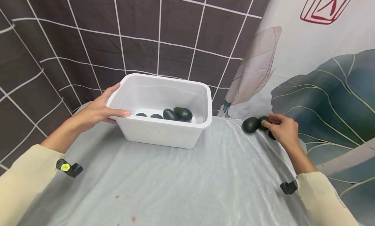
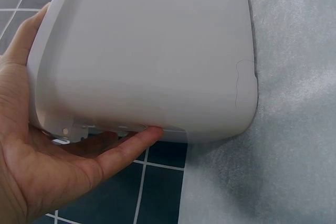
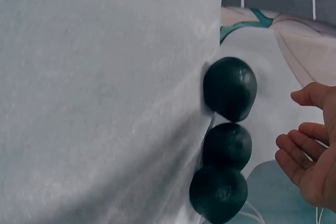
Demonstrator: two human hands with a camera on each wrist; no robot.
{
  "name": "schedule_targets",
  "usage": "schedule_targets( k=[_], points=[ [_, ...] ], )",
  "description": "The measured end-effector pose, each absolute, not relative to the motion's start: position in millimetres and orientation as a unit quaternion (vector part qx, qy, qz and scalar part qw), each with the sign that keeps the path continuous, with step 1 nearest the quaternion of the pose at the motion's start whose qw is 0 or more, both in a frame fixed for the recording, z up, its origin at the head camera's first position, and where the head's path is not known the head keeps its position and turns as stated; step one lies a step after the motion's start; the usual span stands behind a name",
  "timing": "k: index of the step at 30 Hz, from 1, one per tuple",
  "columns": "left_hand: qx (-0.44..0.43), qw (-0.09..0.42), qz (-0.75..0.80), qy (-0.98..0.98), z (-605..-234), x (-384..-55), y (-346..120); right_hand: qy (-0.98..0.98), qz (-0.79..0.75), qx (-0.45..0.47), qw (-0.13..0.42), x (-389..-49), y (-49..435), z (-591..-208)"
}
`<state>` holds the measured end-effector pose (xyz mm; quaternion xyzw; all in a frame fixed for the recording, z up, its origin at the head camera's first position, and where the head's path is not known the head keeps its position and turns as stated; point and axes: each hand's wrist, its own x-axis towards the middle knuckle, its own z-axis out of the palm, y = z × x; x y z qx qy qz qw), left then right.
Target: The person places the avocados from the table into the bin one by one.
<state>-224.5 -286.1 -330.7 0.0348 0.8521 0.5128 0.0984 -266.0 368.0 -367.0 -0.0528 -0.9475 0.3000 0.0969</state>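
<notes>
My left hand grips the left end of a white plastic tub, its thumb over the near rim. In the left wrist view, fingers curl beneath the tub's lip. Several dark green avocados lie inside, some partly hidden by the near wall. To the right, three more avocados sit in a touching row at the cloth's edge. My right hand hovers over that row in the head view. The right wrist view shows its fingers loosely bent, apart from the avocados, holding nothing.
A pale grey-blue cloth covers the table, wrinkled near the right edge. Dark curtain with white grid lines hangs right behind the tub. A leaf-patterned curtain hangs behind the loose avocados.
</notes>
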Motion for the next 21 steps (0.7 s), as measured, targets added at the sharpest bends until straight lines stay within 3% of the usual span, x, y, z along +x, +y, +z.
schedule_targets(
  k=[14,21],
  points=[
    [0.036,0.097,0.512,0.852,-329.8,-223.3,-285.9,-0.953,0.279,-0.078,0.086,-264.8,387.2,-372.1],
    [0.035,0.099,0.515,0.851,-330.3,-224.2,-286.2,-0.955,0.266,-0.124,0.050,-260.8,393.6,-374.9]
  ],
)
